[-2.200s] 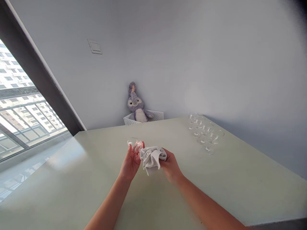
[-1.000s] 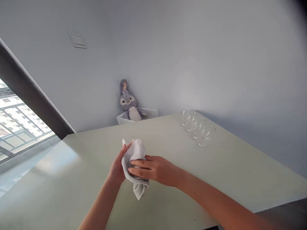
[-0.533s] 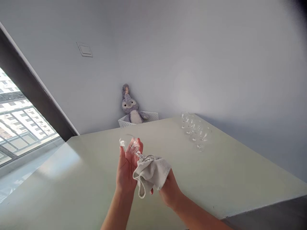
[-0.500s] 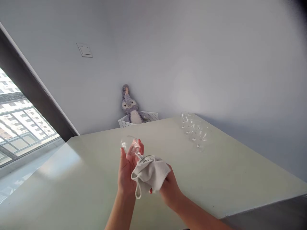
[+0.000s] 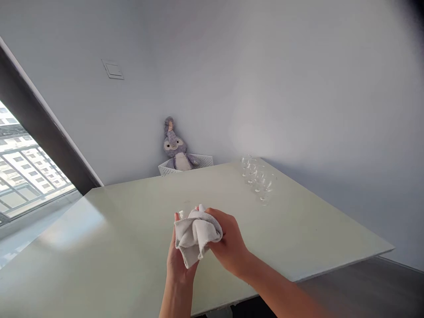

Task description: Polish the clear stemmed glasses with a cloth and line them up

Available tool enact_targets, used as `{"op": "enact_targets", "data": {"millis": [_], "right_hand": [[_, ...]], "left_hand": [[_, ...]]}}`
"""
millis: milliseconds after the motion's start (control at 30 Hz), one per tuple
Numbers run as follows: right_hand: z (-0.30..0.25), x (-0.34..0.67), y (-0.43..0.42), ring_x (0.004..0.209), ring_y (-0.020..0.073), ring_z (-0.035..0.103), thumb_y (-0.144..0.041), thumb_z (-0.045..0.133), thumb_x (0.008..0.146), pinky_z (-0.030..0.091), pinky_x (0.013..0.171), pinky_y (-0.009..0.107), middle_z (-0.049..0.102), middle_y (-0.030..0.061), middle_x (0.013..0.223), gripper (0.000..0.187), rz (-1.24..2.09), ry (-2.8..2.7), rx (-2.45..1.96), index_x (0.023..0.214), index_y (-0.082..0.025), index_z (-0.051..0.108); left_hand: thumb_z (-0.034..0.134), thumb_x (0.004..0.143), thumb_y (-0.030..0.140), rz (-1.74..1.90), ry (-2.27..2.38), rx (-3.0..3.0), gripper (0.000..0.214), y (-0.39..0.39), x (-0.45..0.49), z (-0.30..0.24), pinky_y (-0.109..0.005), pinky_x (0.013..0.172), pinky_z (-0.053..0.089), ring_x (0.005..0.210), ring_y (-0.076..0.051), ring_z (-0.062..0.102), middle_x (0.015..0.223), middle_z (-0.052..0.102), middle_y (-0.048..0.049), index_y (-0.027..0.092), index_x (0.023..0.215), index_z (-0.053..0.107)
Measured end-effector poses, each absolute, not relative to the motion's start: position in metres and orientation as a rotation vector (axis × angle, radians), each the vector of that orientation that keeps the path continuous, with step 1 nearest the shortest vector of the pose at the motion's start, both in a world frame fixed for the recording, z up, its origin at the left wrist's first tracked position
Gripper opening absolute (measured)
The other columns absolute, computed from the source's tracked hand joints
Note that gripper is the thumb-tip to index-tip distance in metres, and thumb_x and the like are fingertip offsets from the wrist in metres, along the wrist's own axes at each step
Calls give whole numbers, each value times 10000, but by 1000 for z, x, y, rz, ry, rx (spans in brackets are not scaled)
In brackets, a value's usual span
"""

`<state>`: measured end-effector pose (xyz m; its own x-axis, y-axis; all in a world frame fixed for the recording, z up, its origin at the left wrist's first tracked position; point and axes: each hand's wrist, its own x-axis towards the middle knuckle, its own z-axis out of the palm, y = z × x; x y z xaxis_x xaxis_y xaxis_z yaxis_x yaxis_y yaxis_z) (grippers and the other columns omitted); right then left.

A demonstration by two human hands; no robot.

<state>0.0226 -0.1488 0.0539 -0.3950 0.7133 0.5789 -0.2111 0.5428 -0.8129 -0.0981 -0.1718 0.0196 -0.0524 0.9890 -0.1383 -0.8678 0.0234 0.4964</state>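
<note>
Clear glass (image 5: 181,214), and only a glinting edge of it showed, up off the table in the left hand (image 5: 179,264), just past the folds of a grey-white cloth (image 5: 198,233)! That left hand cupped from below, thumb raised at one side and a fingertip peeping over the cloth's top, so it seemed to cradle the piece, though most of the grip was buried. Across came the right hand (image 5: 230,240), fingers curled around the cloth's near-right folds, pinching the fabric bunched. Wiping looked like the business of the moment, and the stem and foot were probably inside that bundle; the view was too poor to swear to it.

Good form here called for soft pressure, the left hand steadying the bowl while the cloth turned, with no twist against a thin stem. Fabric between fingers and glass would have spared it fresh prints, and the hanging corner wanted gathering in.

Further out, four stemmed glasses (image 5: 259,180) stood upright in a slanting row on the pale table (image 5: 132,234), well apart from the elbows. Beyond the far edge, a long-eared plush toy (image 5: 175,148) sat in a white perforated basket (image 5: 206,160)!
</note>
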Motion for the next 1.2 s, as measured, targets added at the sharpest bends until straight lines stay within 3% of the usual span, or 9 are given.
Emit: {"op": "enact_targets", "data": {"millis": [167,300,467,567,633,733,867,1067,1200], "right_hand": [[51,28,-156,621,117,385,-195,598,735,360,568,237,467,-19,734,112,1349,-1593,-356,797,-208,506],[45,29,-155,545,99,310,-200,627,689,302,497,228,364,-50,580,256,1284,-1503,-418,593,-205,390],[20,39,-136,488,83,263,-248,606,672,270,438,223,292,-64,502,317,1208,-1133,-631,511,-203,337],[3,63,-126,479,106,393,-362,629,711,362,439,236,429,-48,499,270,1219,-785,-755,565,-189,483],[-7,89,-123,595,155,530,-422,685,672,451,495,271,588,-4,647,257,1189,-553,-815,698,-180,601],[-25,137,-125,644,174,562,-432,754,608,475,511,285,633,11,737,312,1106,-393,-898,765,-183,648],[-55,192,-134,523,156,495,-412,767,622,432,465,287,583,1,606,280,1069,-465,-1021,724,-176,654],[-73,215,-139,729,257,624,-414,782,587,486,555,314,692,65,804,398,1068,-475,-1080,889,-176,677],[-79,215,-135,716,240,629,-396,750,645,477,563,288,694,54,764,393,1100,-593,-1029,958,-171,673]], "left_hand": [[452,855,564,1515,577,334,490,-175,-97,31,-333,789,543,866,-229,665,826,685,-55,202,1150,599],[449,872,529,1497,561,284,446,-172,-90,33,-326,822,541,893,-221,666,897,691,-65,186,1105,611],[405,922,443,1555,519,254,406,-160,-69,28,-290,899,516,1023,-188,629,1086,664,-82,172,1170,577],[485,900,393,1680,582,371,357,-152,-52,32,-301,934,499,1141,-191,566,1219,598,-65,223,1208,544],[560,862,375,1722,655,527,387,-146,-38,35,-347,939,491,1218,-225,504,1299,542,-47,278,1234,521],[635,814,321,1679,797,766,425,-136,-15,36,-334,929,462,1283,-250,427,1374,476,-33,306,1226,529],[684,765,276,1541,886,1021,407,-117,19,33,-306,918,415,1296,-271,385,1356,485,-73,266,1156,572],[734,696,306,1494,990,1175,552,-85,71,8,-316,896,420,1156,-238,437,1290,415,-83,299,1203,515],[725,702,343,1536,1063,1208,578,-68,93,-12,-329,921,403,1084,-210,456,1155,419,-81,279,1221,480]]}}
